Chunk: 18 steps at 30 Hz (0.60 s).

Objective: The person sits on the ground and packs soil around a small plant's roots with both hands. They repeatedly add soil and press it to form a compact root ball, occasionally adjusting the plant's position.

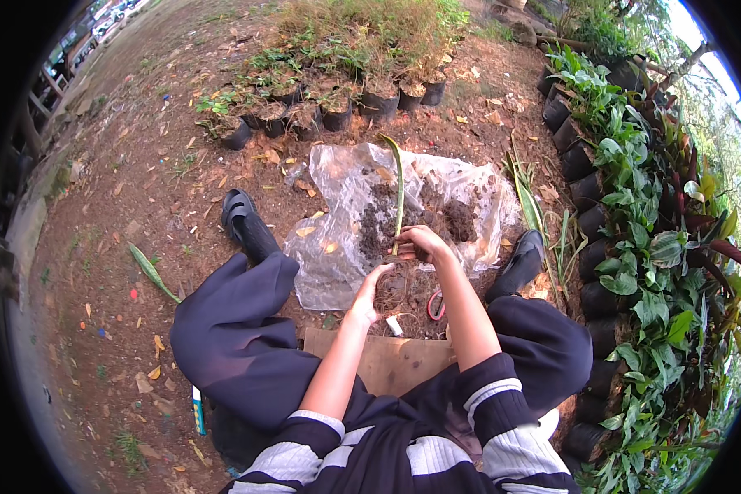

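Between my feet, a long snake plant leaf (399, 185) stands nearly upright over a clear plastic sheet (321, 272). My left hand (369, 293) cups the brown root ball (390, 289) at the leaf's base. My right hand (421, 244) has its fingers around the base of the leaf, just above the roots. Dark loose soil (373, 228) and a clump of soil (459, 220) lie on the sheet. Red-handled scissors (435, 305), partly hidden by my right forearm, are on the ground near a small white object (394, 326).
Potted seedlings in black bags (380, 105) stand ahead. A row of bagged leafy plants (593, 296) runs along the right. Cut long leaves (527, 197) lie by my right shoe. A single leaf (151, 272) and a teal-handled tool (198, 414) are at the left.
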{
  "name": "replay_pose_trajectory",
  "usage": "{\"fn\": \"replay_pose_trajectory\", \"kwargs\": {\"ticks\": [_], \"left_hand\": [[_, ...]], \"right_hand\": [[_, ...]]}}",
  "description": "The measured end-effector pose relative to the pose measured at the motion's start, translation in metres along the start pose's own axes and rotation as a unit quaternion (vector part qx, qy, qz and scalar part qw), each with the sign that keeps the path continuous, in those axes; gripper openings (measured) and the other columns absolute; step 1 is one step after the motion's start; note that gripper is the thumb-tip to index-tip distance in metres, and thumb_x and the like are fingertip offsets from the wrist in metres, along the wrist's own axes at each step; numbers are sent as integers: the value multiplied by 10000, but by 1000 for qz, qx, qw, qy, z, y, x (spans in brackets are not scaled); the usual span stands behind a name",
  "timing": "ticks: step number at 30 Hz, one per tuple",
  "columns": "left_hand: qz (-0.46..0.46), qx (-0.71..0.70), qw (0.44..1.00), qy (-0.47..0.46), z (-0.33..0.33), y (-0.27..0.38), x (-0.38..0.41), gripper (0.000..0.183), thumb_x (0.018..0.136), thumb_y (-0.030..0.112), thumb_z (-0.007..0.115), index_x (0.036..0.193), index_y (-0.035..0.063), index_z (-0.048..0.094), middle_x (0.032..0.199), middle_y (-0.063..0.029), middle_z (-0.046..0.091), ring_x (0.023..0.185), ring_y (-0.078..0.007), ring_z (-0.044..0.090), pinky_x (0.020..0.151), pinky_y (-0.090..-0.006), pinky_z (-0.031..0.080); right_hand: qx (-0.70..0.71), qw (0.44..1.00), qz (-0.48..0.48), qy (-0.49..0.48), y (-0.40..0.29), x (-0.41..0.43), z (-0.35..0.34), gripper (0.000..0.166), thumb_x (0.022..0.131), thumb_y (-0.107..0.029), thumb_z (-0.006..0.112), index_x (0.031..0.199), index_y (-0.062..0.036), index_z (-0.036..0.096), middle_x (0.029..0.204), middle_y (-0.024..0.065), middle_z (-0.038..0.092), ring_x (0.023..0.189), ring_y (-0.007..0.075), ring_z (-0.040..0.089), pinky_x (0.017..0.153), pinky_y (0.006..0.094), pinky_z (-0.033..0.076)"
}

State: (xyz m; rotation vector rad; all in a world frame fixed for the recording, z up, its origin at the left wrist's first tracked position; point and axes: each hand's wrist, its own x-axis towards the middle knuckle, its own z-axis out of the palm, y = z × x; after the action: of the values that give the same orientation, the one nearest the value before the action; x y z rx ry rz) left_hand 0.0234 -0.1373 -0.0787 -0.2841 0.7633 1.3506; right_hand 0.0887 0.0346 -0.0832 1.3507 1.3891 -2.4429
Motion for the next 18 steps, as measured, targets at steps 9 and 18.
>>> {"fn": "replay_pose_trajectory", "kwargs": {"ticks": [9,18], "left_hand": [[-5,-8,1000,-19,8,-2,-6,387,775,300,544,1041,19,539,930,-134,614,793,-255,617,737,-413,517],[4,0,999,-39,3,-8,-5,420,755,304,543,1067,23,525,962,-120,612,824,-240,616,755,-427,517]], "right_hand": [[-20,999,38,-24,15,4,-13,233,811,-33,480,1027,43,526,904,162,610,831,264,634,606,348,524],[39,998,23,-33,10,7,-12,193,828,7,438,1010,29,498,938,143,617,789,216,649,563,273,522]]}}
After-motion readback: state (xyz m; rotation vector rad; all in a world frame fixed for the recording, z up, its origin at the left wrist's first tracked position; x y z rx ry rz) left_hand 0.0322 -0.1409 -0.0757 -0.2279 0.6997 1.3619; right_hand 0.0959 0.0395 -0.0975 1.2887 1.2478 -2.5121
